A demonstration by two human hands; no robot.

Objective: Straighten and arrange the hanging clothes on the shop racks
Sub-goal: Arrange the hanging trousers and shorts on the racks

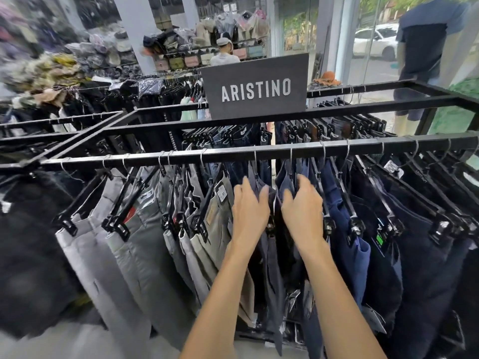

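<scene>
Both forearms reached up from the lower edge, and the left hand (250, 207) and the right hand (302, 207) each closed fingers and thumb on the top of the dark trousers (272, 255) hanging on the front rail (181, 157) of the black rack, between grey trousers (103, 255) and blue trousers (363, 260). Behind stood a sign (255, 86) reading ARISTINO and a glass shopfront (375, 47); the far shelves (181, 47) were blurred, and cloth hid how deep the fingers went

Left hand (249, 207), right hand (302, 207), arms outstretched
</scene>
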